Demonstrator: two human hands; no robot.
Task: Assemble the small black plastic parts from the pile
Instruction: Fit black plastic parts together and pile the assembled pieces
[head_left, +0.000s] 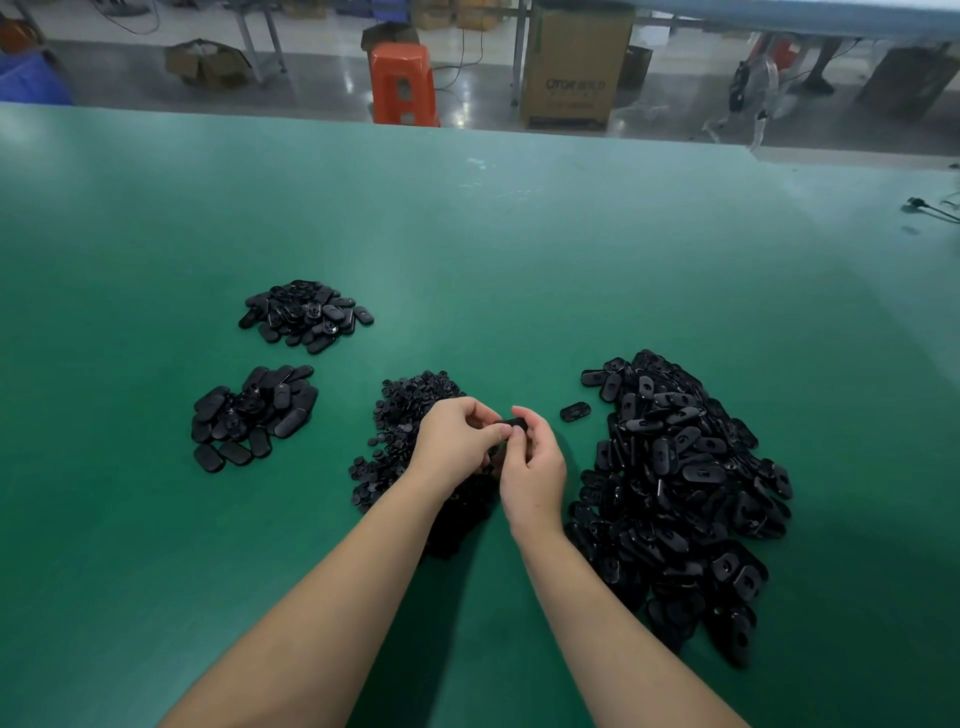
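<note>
Black plastic parts are shown heaped on the green tabletop (519, 249). The largest pile (680, 499), of oblong shells, is spread toward the right edge. A pile of small round pieces (402, 410) is seen at the middle of the near side, partly covered by the forearms. Two lesser heaps are set toward the left edge, the nearer heap (252, 415) and the farther heap (306, 314). One loose shell (574, 412) is laid between the round pieces and the largest pile. A single part (511, 426) is pinched between curled fingers of the left hand (457, 441) and the right hand (532, 467), above the round pieces.
</note>
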